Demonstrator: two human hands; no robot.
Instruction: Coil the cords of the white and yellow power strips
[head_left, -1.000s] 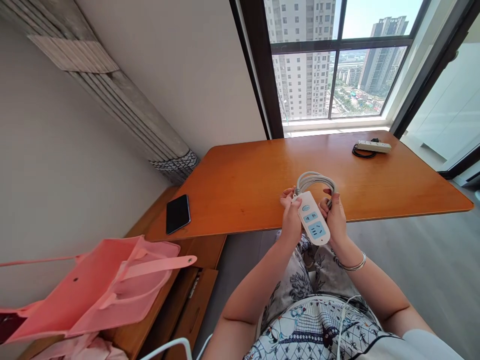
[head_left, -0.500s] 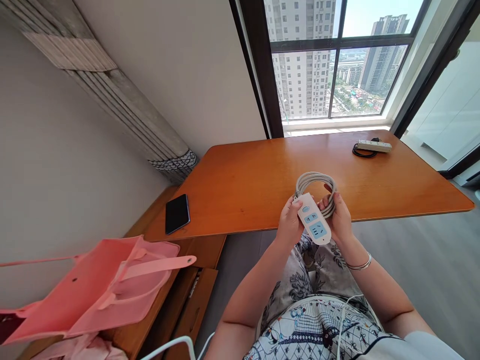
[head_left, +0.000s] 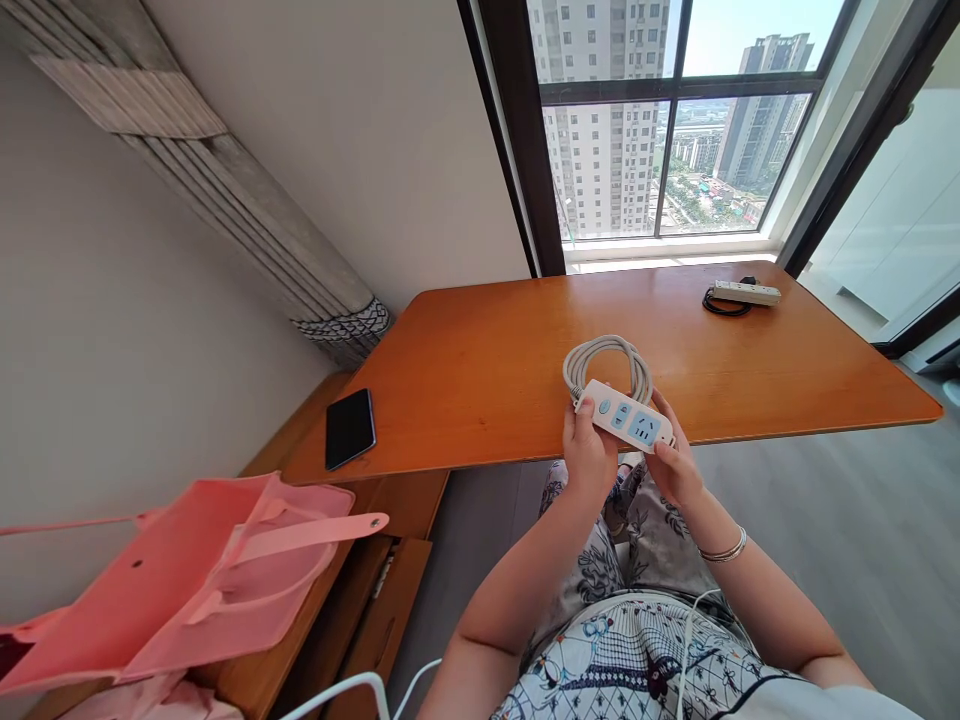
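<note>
Both my hands hold a white power strip (head_left: 628, 416) with blue socket faces, just over the front edge of the wooden table (head_left: 480, 380). Its grey cable (head_left: 609, 345) is wound into a coil that stands behind the strip. My left hand (head_left: 589, 450) is closed on the strip's left end, thumb on top near the round blue button. At the other end, my right hand (head_left: 676, 462) grips the strip with its thumb along the lower edge. Fingers behind the strip are partly hidden.
A second power strip (head_left: 746, 292) with a black cable lies at the table's far right. A black phone (head_left: 350, 430) rests at the left edge. On a lower wooden surface at left is an open pink bag (head_left: 225, 580). The window (head_left: 675, 150) is behind the table.
The power strip has turned from steeply slanted to nearly level. The cable coil has shifted left, and my right hand has moved from the coil to the strip's right end.
</note>
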